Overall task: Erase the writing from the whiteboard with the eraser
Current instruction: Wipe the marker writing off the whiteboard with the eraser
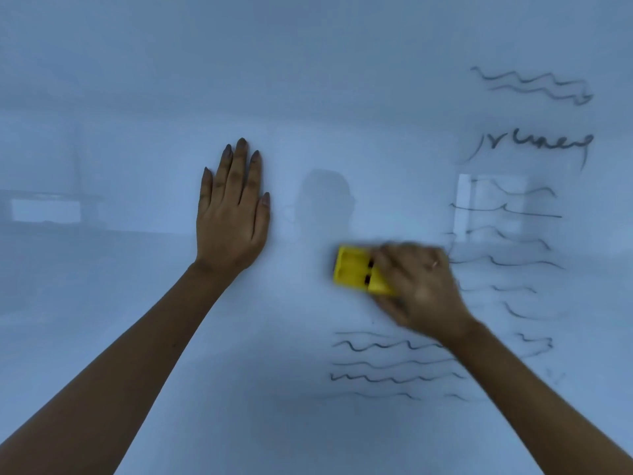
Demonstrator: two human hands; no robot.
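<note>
Whiteboard (308, 80) fills the whole view, pale and glossy, with dim reflections of the room lying across it. The left hand (233, 207) lies flat against a bare part of the board, fingers straight and close together, seemingly bracing the person. The right hand (418, 286) grips the yellow eraser (356, 270) by one end, fingers curled round it, with the other end sticking out to the left; both are smeared by motion blur, so whether the eraser's face is pressed fully on the surface cannot be told for sure. Writing (513, 207) remains in wavy dark lines: a column to the right of the hand running from near the top downward, and a further block of squiggles (394, 365) below the hand. Much of the job appears undone. The main risk from here is patchy wiping: a fast, light stroke could smear the ink into grey streaks rather than lift it, and a tilted eraser would clean only along one edge. The forearm also crosses the lower lines and could smudge them or pick up ink. Faint strokes may be missed among the reflections.
</note>
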